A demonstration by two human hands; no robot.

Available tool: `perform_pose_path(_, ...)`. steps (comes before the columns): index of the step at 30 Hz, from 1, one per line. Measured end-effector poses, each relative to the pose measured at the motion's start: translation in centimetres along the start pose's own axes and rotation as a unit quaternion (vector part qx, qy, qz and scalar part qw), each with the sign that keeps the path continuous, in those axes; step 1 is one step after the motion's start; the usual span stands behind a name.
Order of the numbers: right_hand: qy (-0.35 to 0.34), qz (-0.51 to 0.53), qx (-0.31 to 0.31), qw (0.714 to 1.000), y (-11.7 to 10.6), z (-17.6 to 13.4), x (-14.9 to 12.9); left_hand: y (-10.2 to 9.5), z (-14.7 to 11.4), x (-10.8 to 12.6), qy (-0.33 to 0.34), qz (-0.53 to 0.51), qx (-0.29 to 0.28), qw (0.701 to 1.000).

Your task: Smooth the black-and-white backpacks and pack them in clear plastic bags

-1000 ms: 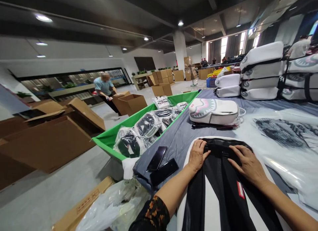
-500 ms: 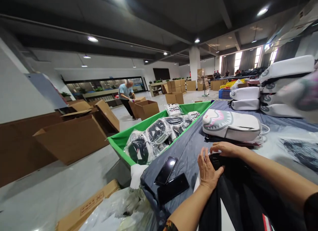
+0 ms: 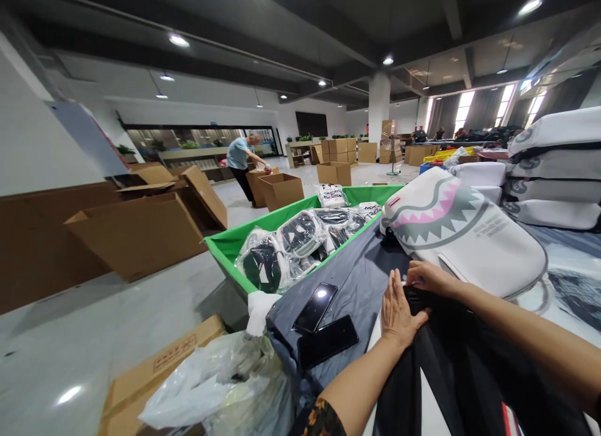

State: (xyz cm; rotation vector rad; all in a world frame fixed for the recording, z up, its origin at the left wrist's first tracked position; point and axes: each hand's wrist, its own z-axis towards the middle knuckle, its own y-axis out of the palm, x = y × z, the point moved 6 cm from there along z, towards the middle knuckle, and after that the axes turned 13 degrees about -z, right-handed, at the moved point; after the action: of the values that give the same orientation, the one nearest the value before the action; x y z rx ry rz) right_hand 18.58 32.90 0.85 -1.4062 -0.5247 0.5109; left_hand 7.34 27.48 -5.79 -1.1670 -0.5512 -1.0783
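Note:
A black backpack (image 3: 451,354) with white panels and a red-and-white stripe lies in front of me, black side up. My left hand (image 3: 399,314) rests along its near-left top edge, fingers stretched out and thumb on the black fabric. At the top end, my right hand (image 3: 429,279) has its fingers curled and pinched on the bag's black edge. Just beyond my hands, a white backpack (image 3: 493,242) with a grey-and-pink shark mouth sits tilted; a pale loop shows beneath its right end. Two black phones, one upper (image 3: 315,306) and one lower (image 3: 327,342), overlap to the left.
A green-rimmed bin (image 3: 225,251) holds several plastic-wrapped bags. White backpacks (image 3: 554,173) are stacked at right on the grey cloth-covered table (image 3: 350,283). Plastic bags (image 3: 220,380) and flattened cardboard (image 3: 164,361) lie at lower left. A person (image 3: 239,161) bends over open cartons (image 3: 282,191) farther back.
A blurred shark-patterned bag at far right is no longer there. A tilted shark-mouth backpack now occupies the spot where one lay flat. My right hand's fingers have curled in on the black backpack's edge.

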Motion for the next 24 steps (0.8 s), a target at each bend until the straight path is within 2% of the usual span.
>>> perform_pose_path(3,0.052,-0.001,0.014,0.999,0.3,-0.5,0.0,0.1,0.0,0.0,0.002,0.01,-0.013,1.0)
perform_pose_path(6,0.095,-0.004,0.018,0.995,0.3,-0.5,-0.2,0.0,0.2,0.1,0.002,0.011,0.001,1.0)
perform_pose_path(10,0.145,-0.018,0.031,0.989,-0.9,-2.3,-0.2,0.0,0.2,0.1,0.033,0.026,-0.009,0.999)
perform_pose_path(12,0.182,-0.036,0.041,0.982,-1.9,-5.8,0.7,-0.2,0.1,0.0,0.059,0.032,-0.02,0.998)
perform_pose_path(16,0.267,-0.072,0.07,0.959,-3.4,-16.9,3.1,-1.1,0.4,0.5,0.092,0.029,-0.025,0.995)
perform_pose_path(19,0.275,-0.043,0.142,0.95,-2.6,-23.7,3.0,-0.6,1.5,3.3,0.133,0.051,-0.069,0.987)
perform_pose_path(21,0.282,-0.049,0.216,0.934,-1.9,-25.8,1.9,0.7,2.0,6.5,0.2,0.078,-0.133,0.968)
perform_pose_path(24,0.306,-0.15,0.327,0.881,-2.0,-26.7,-1.1,3.0,1.1,10.7,0.302,0.129,-0.212,0.92)
